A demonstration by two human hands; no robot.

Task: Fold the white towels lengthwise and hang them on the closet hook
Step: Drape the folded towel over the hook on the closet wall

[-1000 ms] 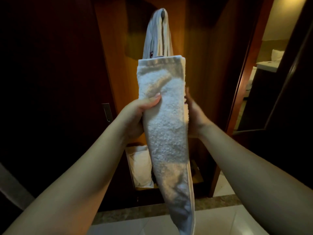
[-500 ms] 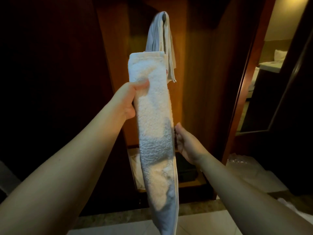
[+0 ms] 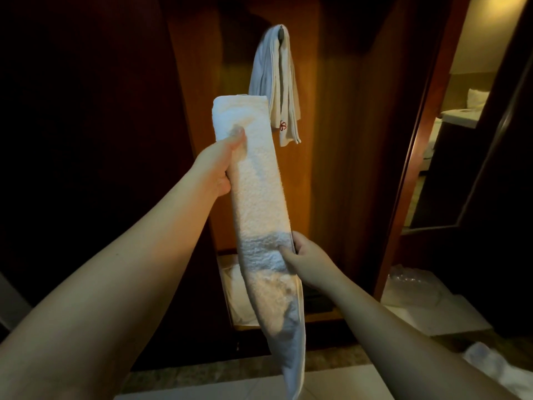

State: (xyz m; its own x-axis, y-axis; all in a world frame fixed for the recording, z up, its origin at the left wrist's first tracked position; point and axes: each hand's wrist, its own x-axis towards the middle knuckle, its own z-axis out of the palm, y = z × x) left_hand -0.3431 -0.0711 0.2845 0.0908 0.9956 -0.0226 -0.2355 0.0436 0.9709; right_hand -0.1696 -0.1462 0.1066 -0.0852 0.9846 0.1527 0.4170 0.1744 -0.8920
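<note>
Since the earlier frame, the right hand (image 3: pixel 305 258) is being slid down the folded towel (image 3: pixel 259 203), from mid-length to a point well below the middle, while the left hand (image 3: pixel 222 166) is being kept near the top end. The towel is being held up as a long narrow strip in front of the open closet, its long axis running nearly upright and leaning slightly, top end to the left and tail toward the lower right. It is being pinched by the left hand just under the folded top edge, thumb pressed on the front face and fingers hidden behind. Lower down, the right edge is being gripped by the right hand, thumb on the front; the fingers behind are probably curled round the strip, though they are not being shown clearly.

Up and to the right of the towel's top end, the hook (image 3: pixel 281 31) is being occupied already by a hung towel (image 3: pixel 278 82), which is draped over it with a red mark near its lower edge. The left hand is being held nearer to the hook than the right. For hanging, the strip's middle would seemingly have to be raised above the hook, so the span between the two grips is being judged as the part to go over it.
</note>
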